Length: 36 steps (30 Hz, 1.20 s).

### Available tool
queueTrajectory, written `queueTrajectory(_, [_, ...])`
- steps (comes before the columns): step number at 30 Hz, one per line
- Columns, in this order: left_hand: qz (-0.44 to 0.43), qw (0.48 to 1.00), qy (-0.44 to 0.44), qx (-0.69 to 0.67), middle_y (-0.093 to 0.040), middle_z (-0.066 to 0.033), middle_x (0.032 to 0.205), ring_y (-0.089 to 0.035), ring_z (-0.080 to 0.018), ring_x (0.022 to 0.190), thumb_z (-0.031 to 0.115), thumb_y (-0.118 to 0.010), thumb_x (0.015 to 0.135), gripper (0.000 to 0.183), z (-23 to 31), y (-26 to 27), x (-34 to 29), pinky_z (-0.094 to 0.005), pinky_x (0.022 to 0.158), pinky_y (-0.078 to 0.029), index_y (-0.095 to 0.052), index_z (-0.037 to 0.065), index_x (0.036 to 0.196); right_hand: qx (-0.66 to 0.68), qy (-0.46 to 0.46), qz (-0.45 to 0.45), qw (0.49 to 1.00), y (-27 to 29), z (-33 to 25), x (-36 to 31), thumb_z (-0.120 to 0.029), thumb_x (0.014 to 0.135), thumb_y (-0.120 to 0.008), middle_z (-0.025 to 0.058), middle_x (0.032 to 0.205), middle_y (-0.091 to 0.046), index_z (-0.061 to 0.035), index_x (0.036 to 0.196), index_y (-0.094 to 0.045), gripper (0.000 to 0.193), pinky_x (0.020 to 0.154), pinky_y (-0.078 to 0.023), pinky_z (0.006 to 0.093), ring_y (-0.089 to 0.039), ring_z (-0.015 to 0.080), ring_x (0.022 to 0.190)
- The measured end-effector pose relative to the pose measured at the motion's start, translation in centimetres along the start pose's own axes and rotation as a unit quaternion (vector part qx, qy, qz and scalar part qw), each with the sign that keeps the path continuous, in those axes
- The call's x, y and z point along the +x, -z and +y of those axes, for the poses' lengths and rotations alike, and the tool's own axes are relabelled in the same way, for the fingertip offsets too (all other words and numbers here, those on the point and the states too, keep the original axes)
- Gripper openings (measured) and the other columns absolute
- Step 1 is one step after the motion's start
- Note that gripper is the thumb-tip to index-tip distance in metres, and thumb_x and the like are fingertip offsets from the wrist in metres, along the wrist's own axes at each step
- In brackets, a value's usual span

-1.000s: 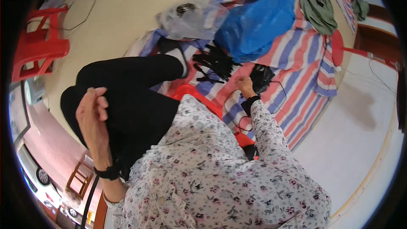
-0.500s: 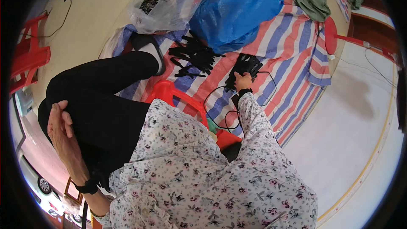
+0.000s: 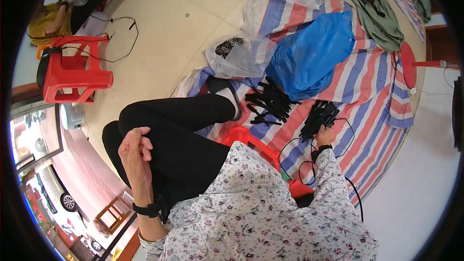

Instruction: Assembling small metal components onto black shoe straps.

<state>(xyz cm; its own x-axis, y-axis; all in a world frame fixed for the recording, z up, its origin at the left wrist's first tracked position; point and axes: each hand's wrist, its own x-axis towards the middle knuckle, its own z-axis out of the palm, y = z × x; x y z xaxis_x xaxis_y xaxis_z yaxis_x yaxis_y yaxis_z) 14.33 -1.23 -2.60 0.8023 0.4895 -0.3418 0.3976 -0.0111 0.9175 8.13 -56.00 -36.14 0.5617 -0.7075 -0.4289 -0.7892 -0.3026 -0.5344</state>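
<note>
My right hand (image 3: 325,136) reaches down to a pile of thin black strips (image 3: 320,117) on the striped sheet. Its fingers are closed on the near end of the pile; what the strips are made of I cannot make out. Over my left thigh, my left hand (image 3: 136,151) rests with fingers loosely bent and a little apart, holding nothing. A second, looser heap of black strips (image 3: 273,101) lies to the left of the first, close to my shoe. Black cable loops run over the sheet around my right wrist.
Beyond the heaps stand a blue plastic bag (image 3: 311,53) and a clear bag (image 3: 241,58) with dark pieces inside. A red stool (image 3: 79,70) is at the left, near another person's arm (image 3: 55,21). A red-handled round object (image 3: 408,65) lies at the right.
The view has swung left and upward, bringing the other person and the whole red stool into sight. My right hand stays at the pile; my left stays over my thigh, its fingers slightly more bent.
</note>
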Motion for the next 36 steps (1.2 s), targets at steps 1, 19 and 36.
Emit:
queueTrajectory(1, [0.001,1.0,-0.006,0.001,-0.057,0.0005,0.063,-0.04,0.0003,0.044,0.025,-0.053,0.099,0.031,0.2,0.1,-0.1,-0.0137,0.042,-0.026,-0.067,-0.002,0.097,-0.001,0.028,-0.022,0.999,0.3,-0.4,0.0,-0.021,0.09,-0.059,0.0147,0.065,-0.062,0.0086,0.085,-0.059,0.03,0.042,-0.049,0.0335,-0.062,0.0227,0.047])
queueTrajectory(19, [-0.096,0.992,-0.017,-0.081,-0.057,0.0001,0.072,-0.038,-0.0007,0.053,0.02,-0.053,0.098,0.026,-0.9,1.8,1.0,-0.0134,0.049,-0.029,-0.066,-0.002,0.106,0.175,0.009,0.008,0.984,6.8,-7.2,-0.5,-0.019,0.088,-0.058,0.0081,0.06,-0.06,0.0014,0.076,-0.062,0.024,0.038,-0.044,0.0291,-0.058,0.0168,0.044])
queueTrajectory(36, [-0.311,0.93,-0.156,0.121,-0.065,-0.0098,0.088,-0.061,-0.0132,0.078,0.007,-0.058,0.087,0.021,3.7,-4.1,-4.7,-0.0255,0.071,-0.048,-0.063,-0.002,0.106,0.134,0.224,-0.659,0.705,4.0,-39.0,-27.7,-0.013,0.095,-0.054,-0.0013,0.059,-0.053,0.0009,0.096,-0.065,0.018,0.046,-0.037,0.0199,-0.049,0.0046,0.05])
